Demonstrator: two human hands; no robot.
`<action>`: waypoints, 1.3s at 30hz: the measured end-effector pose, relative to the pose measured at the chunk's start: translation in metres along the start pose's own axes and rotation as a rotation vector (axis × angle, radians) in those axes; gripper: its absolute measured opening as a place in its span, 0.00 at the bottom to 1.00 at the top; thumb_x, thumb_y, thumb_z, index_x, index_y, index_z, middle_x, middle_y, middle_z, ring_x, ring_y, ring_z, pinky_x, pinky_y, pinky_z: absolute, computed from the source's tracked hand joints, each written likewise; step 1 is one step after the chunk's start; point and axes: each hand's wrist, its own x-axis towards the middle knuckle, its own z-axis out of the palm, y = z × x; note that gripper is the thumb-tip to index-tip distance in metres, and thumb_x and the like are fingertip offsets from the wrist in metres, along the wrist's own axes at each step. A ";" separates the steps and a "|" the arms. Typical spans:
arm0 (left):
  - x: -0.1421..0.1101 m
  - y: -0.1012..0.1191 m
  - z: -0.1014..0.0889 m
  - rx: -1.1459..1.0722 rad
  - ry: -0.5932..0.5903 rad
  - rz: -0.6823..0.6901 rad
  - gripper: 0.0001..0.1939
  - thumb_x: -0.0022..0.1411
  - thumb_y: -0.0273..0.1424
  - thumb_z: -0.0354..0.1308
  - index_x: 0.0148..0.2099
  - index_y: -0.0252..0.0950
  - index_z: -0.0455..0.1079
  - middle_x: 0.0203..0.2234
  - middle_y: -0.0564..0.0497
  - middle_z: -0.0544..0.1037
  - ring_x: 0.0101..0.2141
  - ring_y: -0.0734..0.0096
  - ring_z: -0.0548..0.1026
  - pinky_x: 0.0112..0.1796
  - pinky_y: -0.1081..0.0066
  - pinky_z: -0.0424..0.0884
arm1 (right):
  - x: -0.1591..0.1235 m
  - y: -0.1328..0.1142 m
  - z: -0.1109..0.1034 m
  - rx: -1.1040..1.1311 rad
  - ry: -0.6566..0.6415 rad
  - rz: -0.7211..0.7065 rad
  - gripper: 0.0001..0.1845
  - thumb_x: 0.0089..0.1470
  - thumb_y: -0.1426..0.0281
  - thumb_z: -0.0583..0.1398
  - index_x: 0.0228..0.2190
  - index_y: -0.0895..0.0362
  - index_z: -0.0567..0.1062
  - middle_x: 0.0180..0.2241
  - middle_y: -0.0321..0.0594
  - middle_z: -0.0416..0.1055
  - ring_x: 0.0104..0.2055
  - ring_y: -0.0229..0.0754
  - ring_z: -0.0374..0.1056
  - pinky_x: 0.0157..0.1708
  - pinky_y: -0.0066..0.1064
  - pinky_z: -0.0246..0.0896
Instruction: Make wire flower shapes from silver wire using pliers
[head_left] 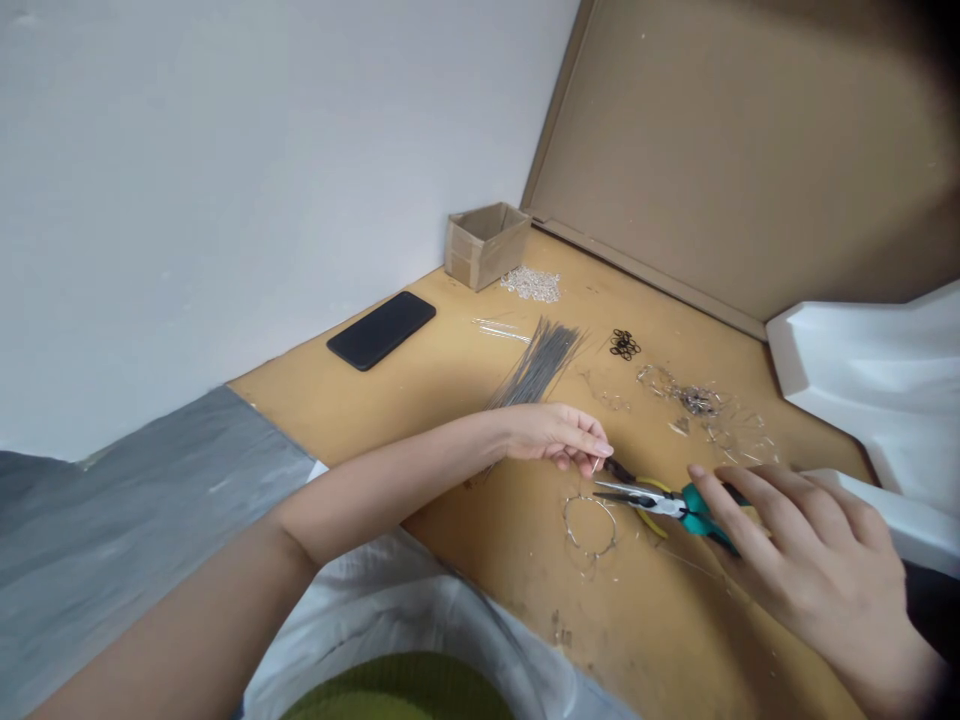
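Your right hand (810, 550) wraps around teal-handled pliers (697, 510), jaws slightly parted, near your left hand (559, 435), pinched on a thin piece (597, 465); a wire ring (614, 527) shows just below, on or above the desk (502, 535), unclear which. Beyond lie grey wires (541, 362), a phone (382, 330) and a cardboard box (499, 258).

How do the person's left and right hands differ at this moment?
The left hand pinches a thin, pale piece, while the right hand grips teal-handled pliers. The left hand looks smaller in the picture; the right hand looks larger. Both are bare and over the table.
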 end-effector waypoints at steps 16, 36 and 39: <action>0.003 -0.004 0.006 0.003 0.087 -0.016 0.12 0.47 0.32 0.65 0.28 0.31 0.65 0.22 0.54 0.74 0.21 0.84 0.71 0.18 0.81 0.54 | 0.008 -0.003 -0.004 -0.084 0.088 -0.055 0.23 0.51 0.78 0.60 0.50 0.59 0.67 0.36 0.43 0.76 0.39 0.48 0.67 0.35 0.37 0.54; 0.007 -0.006 0.007 -0.029 0.168 -0.097 0.14 0.42 0.32 0.67 0.26 0.30 0.66 0.20 0.53 0.75 0.20 0.83 0.70 0.18 0.80 0.55 | 0.001 0.000 -0.002 -0.037 0.017 -0.063 0.25 0.53 0.80 0.56 0.53 0.56 0.65 0.38 0.42 0.76 0.40 0.48 0.67 0.34 0.36 0.53; 0.007 -0.008 0.006 -0.027 0.169 -0.102 0.14 0.43 0.32 0.67 0.26 0.30 0.66 0.20 0.53 0.74 0.20 0.83 0.70 0.19 0.80 0.56 | 0.001 0.000 -0.002 -0.040 0.028 -0.067 0.24 0.52 0.80 0.57 0.52 0.57 0.66 0.38 0.43 0.76 0.41 0.48 0.67 0.34 0.36 0.53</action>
